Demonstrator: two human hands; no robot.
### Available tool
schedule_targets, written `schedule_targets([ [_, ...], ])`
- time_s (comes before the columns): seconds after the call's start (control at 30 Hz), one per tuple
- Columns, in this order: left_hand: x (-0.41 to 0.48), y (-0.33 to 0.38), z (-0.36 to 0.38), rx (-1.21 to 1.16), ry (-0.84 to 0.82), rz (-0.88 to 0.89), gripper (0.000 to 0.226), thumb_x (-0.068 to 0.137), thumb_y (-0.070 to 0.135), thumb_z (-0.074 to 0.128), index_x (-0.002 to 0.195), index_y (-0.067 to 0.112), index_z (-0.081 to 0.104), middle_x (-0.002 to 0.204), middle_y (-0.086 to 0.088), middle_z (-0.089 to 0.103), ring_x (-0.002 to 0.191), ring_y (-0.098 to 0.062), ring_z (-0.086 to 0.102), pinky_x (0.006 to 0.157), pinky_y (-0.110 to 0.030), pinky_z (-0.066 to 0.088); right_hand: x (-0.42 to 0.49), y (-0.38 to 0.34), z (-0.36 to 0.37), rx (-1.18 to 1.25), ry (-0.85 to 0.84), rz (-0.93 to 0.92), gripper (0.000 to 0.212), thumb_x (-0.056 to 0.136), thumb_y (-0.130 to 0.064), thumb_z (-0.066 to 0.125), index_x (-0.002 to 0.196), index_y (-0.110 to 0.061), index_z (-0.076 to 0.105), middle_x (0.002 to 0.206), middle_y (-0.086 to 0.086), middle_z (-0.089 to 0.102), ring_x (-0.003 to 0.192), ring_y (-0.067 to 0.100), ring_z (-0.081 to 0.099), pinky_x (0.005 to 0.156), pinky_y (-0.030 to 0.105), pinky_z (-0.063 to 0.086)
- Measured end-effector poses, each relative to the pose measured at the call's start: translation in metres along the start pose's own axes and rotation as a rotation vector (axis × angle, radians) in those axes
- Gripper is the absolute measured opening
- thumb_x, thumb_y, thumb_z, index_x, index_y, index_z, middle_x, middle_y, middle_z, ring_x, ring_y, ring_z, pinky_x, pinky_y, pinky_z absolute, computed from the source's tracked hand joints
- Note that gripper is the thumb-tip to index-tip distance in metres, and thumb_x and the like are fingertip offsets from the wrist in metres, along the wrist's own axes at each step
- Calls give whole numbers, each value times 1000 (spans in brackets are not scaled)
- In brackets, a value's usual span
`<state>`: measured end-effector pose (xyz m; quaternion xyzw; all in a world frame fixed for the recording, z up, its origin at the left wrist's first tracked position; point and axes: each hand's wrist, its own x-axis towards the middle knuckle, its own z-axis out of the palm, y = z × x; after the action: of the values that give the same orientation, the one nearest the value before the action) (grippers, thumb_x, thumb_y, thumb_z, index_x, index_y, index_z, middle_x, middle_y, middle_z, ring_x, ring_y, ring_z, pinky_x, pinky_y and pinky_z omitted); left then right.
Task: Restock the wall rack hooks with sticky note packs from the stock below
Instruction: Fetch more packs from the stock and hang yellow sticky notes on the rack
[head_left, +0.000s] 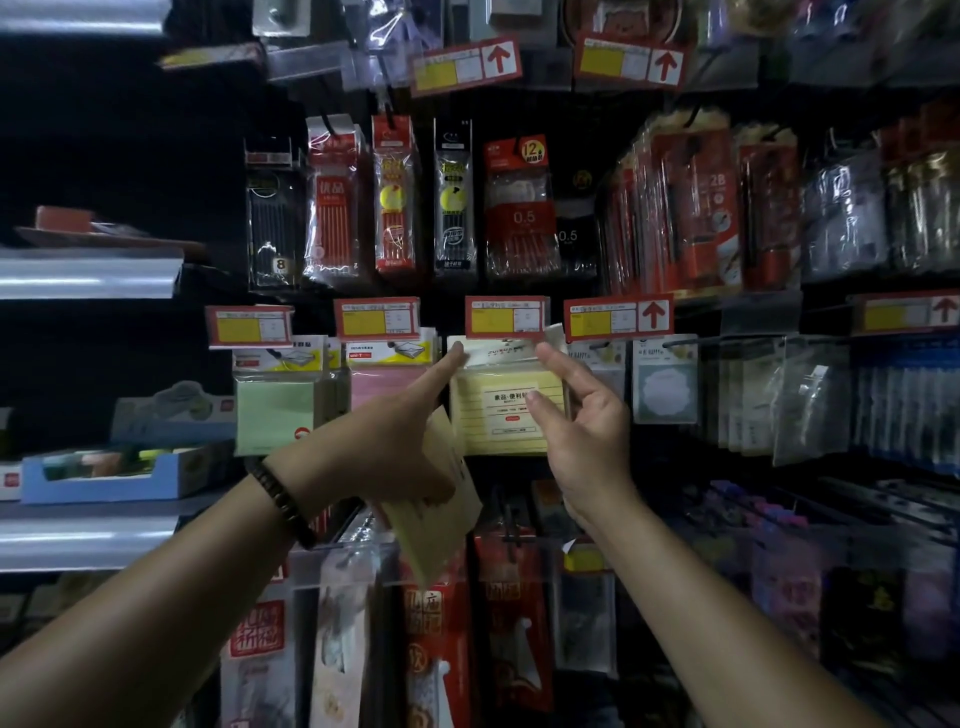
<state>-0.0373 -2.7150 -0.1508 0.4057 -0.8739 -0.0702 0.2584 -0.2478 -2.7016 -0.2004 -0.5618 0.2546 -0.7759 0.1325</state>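
Observation:
A yellow lined sticky note pack (506, 410) hangs at a rack hook under a red price tag (506, 317). My right hand (582, 431) pinches its right edge, thumb on the front label and forefinger at the clear header. My left hand (384, 447) points its forefinger at the pack's top left corner while its other fingers clamp several more yellow packs (441, 525) low against the palm. A pink pack (387, 384) and a green pack (275, 410) hang on the hooks to the left.
Pen refill packs (395, 197) hang on the row above. Clear bagged notes (665, 384) hang to the right. Red packets (511, 613) fill the hooks below. A blue display box (104, 478) sits on the shelf at the left.

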Motion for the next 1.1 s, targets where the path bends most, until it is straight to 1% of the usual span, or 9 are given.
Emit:
schedule_targets([
  [0.17, -5, -3, 1, -22, 3, 23, 143, 79, 9, 89, 151, 71, -18, 137, -13, 61, 92, -29, 77, 66, -42, 68, -3, 3, -2, 71, 28, 32, 46, 98, 10, 65, 135, -17, 71, 129, -6, 74, 114, 1, 72, 84, 18, 60],
  [0.33, -9, 0, 2, 35, 17, 34, 145, 79, 9, 89, 148, 73, -22, 138, -14, 59, 97, -28, 75, 68, -44, 68, 0, -1, 1, 84, 25, 37, 45, 98, 11, 64, 137, -13, 69, 131, -8, 71, 113, -6, 70, 83, 15, 59],
  [0.5, -12, 1, 0, 46, 24, 42, 146, 79, 11, 89, 143, 77, -24, 128, -13, 67, 98, -32, 76, 67, -48, 68, -4, 1, 1, 113, 4, 39, 46, 98, 12, 63, 136, -14, 70, 123, -13, 75, 112, -6, 70, 83, 15, 59],
  [0.6, -12, 2, 1, 64, 30, 39, 146, 79, 11, 89, 145, 75, -25, 130, -16, 66, 100, -33, 75, 67, -49, 67, -2, 5, 1, 108, 2, 61, 47, 99, 9, 64, 137, -18, 70, 120, -18, 77, 114, 1, 72, 84, 21, 61],
  [0.7, -6, 4, 0, 82, 11, 27, 145, 80, 10, 89, 151, 67, -23, 137, -17, 63, 99, -31, 76, 68, -47, 68, 3, 3, 5, 65, 5, 75, 48, 99, 9, 64, 140, -16, 69, 129, -9, 74, 115, 2, 72, 85, 21, 61],
  [0.8, 2, 7, -1, 90, 0, 9, 143, 81, 9, 88, 157, 58, -22, 148, -13, 56, 102, -27, 75, 66, -37, 68, 5, 0, 8, 12, 12, 74, 47, 100, 8, 63, 140, -16, 68, 132, -9, 71, 109, -9, 70, 80, 13, 59],
  [0.9, 9, 9, -2, 97, 11, 23, 144, 80, 9, 90, 159, 56, -22, 153, -10, 52, 103, -22, 72, 63, -26, 65, 9, 0, 8, 7, 33, 86, 46, 100, 7, 64, 139, -15, 68, 132, -9, 69, 103, -18, 67, 76, 7, 55],
  [1.0, 11, 9, -1, 95, 13, 24, 144, 78, 8, 90, 160, 55, -19, 152, -9, 51, 102, -22, 72, 66, -33, 68, 12, 0, 7, -26, 52, 99, 47, 99, 4, 68, 141, -16, 66, 120, -19, 68, 97, -23, 65, 81, 7, 57],
  [1.1, 14, 7, 1, 116, 28, 15, 144, 77, 10, 92, 162, 51, -17, 151, -8, 54, 104, -22, 72, 68, -34, 68, 13, -1, 7, -14, 30, 137, 45, 100, 6, 65, 138, -17, 69, 122, -14, 71, 100, -11, 70, 74, 8, 56],
])
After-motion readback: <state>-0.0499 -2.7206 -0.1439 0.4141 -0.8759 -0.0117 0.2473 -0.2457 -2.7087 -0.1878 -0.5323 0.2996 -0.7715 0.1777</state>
